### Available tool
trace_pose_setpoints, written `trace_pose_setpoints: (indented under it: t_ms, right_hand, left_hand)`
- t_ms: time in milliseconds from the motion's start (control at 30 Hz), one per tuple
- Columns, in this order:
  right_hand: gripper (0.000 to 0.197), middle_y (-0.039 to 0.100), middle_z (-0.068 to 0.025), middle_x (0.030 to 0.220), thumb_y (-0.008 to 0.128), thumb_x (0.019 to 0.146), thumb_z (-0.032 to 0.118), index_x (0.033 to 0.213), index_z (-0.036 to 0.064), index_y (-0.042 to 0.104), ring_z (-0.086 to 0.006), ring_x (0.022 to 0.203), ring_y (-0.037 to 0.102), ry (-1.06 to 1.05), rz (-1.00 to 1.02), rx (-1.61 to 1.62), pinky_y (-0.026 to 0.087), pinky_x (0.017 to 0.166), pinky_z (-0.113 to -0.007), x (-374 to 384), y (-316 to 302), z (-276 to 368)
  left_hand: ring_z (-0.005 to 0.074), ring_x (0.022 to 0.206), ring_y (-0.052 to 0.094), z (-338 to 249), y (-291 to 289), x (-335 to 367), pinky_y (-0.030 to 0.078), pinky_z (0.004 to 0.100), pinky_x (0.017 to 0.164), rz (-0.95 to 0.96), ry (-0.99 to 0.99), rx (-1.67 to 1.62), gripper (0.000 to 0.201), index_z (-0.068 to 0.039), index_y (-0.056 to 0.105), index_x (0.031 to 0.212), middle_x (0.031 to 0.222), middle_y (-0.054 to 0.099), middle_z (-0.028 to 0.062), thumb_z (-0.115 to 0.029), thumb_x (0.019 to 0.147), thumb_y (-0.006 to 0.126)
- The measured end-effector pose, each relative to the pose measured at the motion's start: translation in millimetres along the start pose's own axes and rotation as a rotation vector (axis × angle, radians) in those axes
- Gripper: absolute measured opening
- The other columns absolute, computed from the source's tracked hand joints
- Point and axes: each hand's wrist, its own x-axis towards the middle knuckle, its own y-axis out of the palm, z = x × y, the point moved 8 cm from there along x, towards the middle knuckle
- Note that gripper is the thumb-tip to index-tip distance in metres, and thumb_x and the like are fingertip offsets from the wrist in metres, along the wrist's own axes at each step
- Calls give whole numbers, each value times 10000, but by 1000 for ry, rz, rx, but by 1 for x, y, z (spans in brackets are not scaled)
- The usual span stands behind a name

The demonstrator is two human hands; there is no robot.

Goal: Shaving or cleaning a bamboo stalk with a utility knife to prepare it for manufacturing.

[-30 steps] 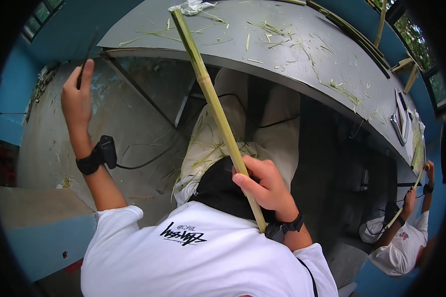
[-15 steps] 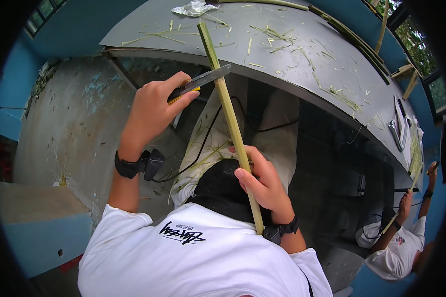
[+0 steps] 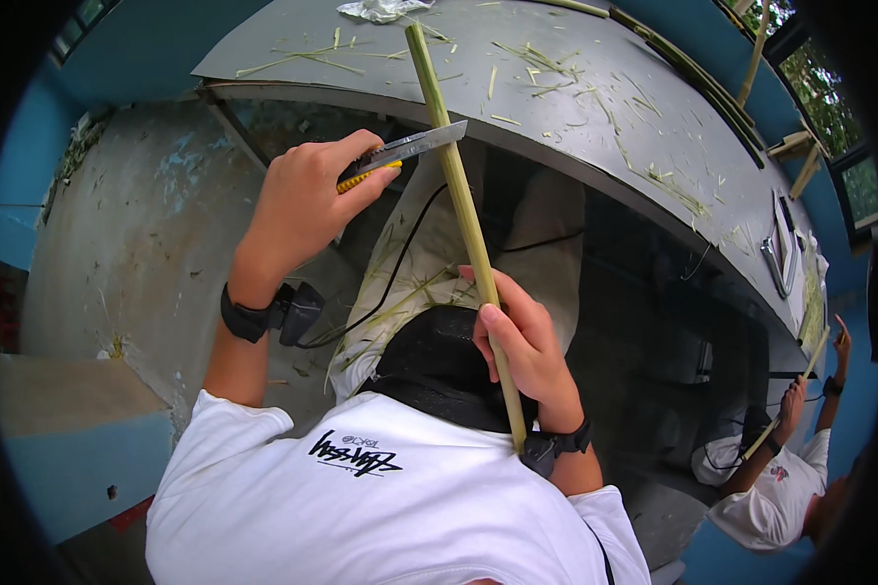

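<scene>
My right hand point(image 3: 523, 348) grips a long green bamboo stalk point(image 3: 456, 187) near its lower end; the stalk slants up over my lap with its top resting on the grey table point(image 3: 595, 107). My left hand point(image 3: 305, 200) holds a utility knife with a yellow handle point(image 3: 400, 156). The metal blade lies across the stalk just below the table's edge. Both wrists carry black bands, and a black cable runs from the left one.
Green shavings and strips litter the grey table, with a crumpled white scrap point(image 3: 380, 9) at its far edge and long stalks point(image 3: 693, 73) at the right. A metal tool point(image 3: 780, 263) lies near the right end. Another person in white point(image 3: 780, 478) works a stalk at lower right.
My left hand came from the concrete at the far left, now holding the knife, and brought the blade against the stalk. The right hand has kept its grip.
</scene>
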Motion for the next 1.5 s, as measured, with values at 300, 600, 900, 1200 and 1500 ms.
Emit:
trace_pose_setpoints:
  t_ms: [300, 600, 900, 1200, 1500]
  right_hand:
    - [459, 514, 25, 664, 535, 1056, 162, 1498, 46, 492, -54, 553, 490, -26, -53, -85, 430, 466, -237, -2, -9, -5]
    - [420, 493, 25, 611, 485, 1064, 172, 1460, 39, 535, -53, 473, 453, 12, 96, 42, 379, 475, -222, -22, 0, -12]
    - [434, 491, 40, 599, 526, 1050, 176, 1449, 8, 545, -37, 472, 444, -26, -1, 4, 347, 462, -217, -10, -2, -2]
    - [460, 509, 37, 620, 578, 1037, 147, 1470, 0, 527, -39, 493, 446, 25, -70, 17, 348, 463, -218, -10, -7, -14]
    - [455, 514, 34, 659, 599, 1025, 108, 1460, -11, 535, -52, 548, 479, 13, -89, -27, 375, 514, -233, -11, -6, -12]
  left_hand:
    - [365, 701, 655, 8, -9, 6, 491, 406, 650, -59, -43, 82, 328, -67, 704, 1104, 777, 676, 159, -361, 959, 691]
    - [356, 652, 665, 67, -73, -8, 484, 413, 599, -343, -190, 271, 352, -71, 687, 1054, 723, 664, 145, -415, 986, 670]
    - [280, 571, 509, -2, -10, -19, 391, 373, 559, -100, 6, -32, 330, -20, 634, 966, 662, 529, 122, -348, 996, 655]
    - [415, 632, 550, 0, 10, -10, 399, 449, 569, 52, -29, 40, 401, -17, 588, 882, 666, 540, 199, -397, 1002, 624]
    - [444, 636, 563, -1, 4, -9, 401, 490, 557, 66, -44, 181, 451, -25, 574, 847, 642, 548, 202, -447, 996, 634]
